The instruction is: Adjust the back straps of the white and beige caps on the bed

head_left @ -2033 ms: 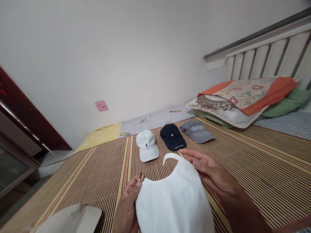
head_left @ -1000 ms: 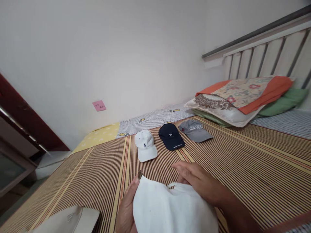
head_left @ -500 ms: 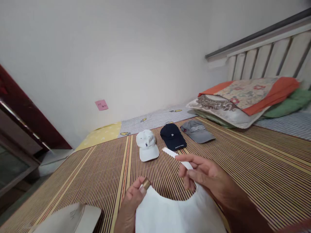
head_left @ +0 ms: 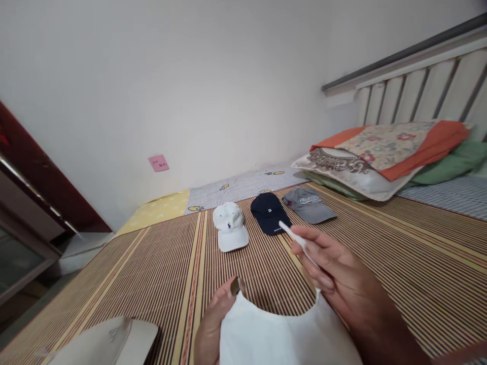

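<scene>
1. Your right hand (head_left: 352, 279) is closed, pinching the strap (head_left: 297, 236); its long axis slants forward-left.
2. Your left hand (head_left: 216, 320) is closed at the metal buckle (head_left: 235, 286), left of and nearer you than the strap's tip.
3. The held cap (head_left: 279, 337) hangs between both hands.
4. Beyond lie the navy cap (head_left: 265, 209) and polo-logo cap (head_left: 231, 228).

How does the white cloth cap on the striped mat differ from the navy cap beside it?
The white cloth cap has a dark emblem in front; the navy cap has pale lettering. The white cap is unobstructed, whereas the white strap partly hides the navy cap. Both lie on the striped mat.
</scene>
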`<state>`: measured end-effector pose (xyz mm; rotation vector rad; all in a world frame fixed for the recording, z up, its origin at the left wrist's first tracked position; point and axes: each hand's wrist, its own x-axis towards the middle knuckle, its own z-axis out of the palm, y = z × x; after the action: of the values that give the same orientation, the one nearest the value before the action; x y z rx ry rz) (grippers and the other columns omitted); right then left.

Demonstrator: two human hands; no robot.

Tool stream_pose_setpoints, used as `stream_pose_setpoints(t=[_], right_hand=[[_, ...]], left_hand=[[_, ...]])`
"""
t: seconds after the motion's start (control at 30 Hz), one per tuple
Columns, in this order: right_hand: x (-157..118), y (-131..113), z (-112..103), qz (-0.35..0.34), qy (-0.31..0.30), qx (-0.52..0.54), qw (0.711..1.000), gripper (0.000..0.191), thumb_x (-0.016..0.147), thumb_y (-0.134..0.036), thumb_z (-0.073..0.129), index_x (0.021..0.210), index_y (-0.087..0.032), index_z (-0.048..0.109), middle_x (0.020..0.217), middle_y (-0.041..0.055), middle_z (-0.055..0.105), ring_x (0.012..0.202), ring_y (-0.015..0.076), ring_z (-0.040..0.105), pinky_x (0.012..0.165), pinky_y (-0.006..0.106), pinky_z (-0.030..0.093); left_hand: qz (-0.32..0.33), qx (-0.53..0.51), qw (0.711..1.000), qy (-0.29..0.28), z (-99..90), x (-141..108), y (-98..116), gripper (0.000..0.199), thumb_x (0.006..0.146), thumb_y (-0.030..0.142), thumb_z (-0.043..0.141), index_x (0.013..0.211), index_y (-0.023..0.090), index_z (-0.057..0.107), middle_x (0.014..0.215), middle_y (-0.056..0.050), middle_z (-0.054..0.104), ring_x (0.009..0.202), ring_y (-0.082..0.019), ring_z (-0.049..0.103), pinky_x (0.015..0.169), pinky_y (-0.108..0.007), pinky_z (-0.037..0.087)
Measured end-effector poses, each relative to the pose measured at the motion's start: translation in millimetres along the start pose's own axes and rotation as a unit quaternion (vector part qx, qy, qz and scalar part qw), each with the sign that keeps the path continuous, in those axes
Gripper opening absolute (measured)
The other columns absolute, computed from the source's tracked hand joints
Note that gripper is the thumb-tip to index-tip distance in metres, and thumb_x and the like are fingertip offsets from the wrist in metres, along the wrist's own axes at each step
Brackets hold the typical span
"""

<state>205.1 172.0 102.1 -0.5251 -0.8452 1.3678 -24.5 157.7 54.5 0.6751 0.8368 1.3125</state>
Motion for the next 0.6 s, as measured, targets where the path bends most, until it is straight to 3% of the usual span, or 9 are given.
stream_pose_setpoints(t=[0.17, 0.43, 0.53, 0.6], right_hand=[[2, 13, 7, 0.035, -0.034, -0.074, 0.996, 0.031, 0.087, -0.04, 0.078, 0.113, -0.023, 0.075, 0.09, 0.0049, 0.075, 0.044, -0.0003, 0.033, 0.041, 0.018, 0.018], [-1, 14, 12, 0.064, -0.082, -0.148, 0.984, 0.033, 0.088, -0.045, 0.075, 0.112, -0.021, 0.073, 0.087, 0.0032, 0.072, 0.046, 0.0026, 0.032, 0.044, 0.022, 0.018], [-6, 11, 17, 0.083, -0.091, -0.18, 0.976, 0.032, 0.088, -0.045, 0.075, 0.111, -0.021, 0.074, 0.086, 0.0022, 0.071, 0.048, 0.0039, 0.034, 0.045, 0.023, 0.022], [-9, 8, 20, 0.089, -0.096, -0.201, 0.971, 0.029, 0.088, -0.043, 0.076, 0.108, -0.022, 0.074, 0.086, 0.0018, 0.071, 0.053, 0.0061, 0.043, 0.048, 0.023, 0.029]], left_hand=[[-0.015, -0.038, 0.999, -0.007, 1.1, -1, -6, 0.021, 0.081, 0.03, 0.083, 0.084, 0.019, 0.066, 0.057, 0.006, 0.059, 0.051, -0.011, 0.059, 0.054, -0.021, 0.048], [-0.035, -0.072, 0.997, 0.013, 3.7, 0, -5, 0.025, 0.077, 0.027, 0.087, 0.076, 0.02, 0.063, 0.055, 0.006, 0.057, 0.045, -0.01, 0.053, 0.047, -0.021, 0.042], [-0.036, -0.065, 0.997, 0.014, 2.1, 1, -4, 0.03, 0.077, 0.028, 0.088, 0.069, 0.02, 0.06, 0.053, 0.007, 0.054, 0.045, -0.009, 0.052, 0.048, -0.02, 0.042], [-0.028, -0.059, 0.998, 0.002, 0.8, -1, -4, 0.03, 0.075, 0.032, 0.089, 0.071, 0.019, 0.063, 0.058, 0.005, 0.059, 0.051, -0.011, 0.057, 0.053, -0.022, 0.045]])
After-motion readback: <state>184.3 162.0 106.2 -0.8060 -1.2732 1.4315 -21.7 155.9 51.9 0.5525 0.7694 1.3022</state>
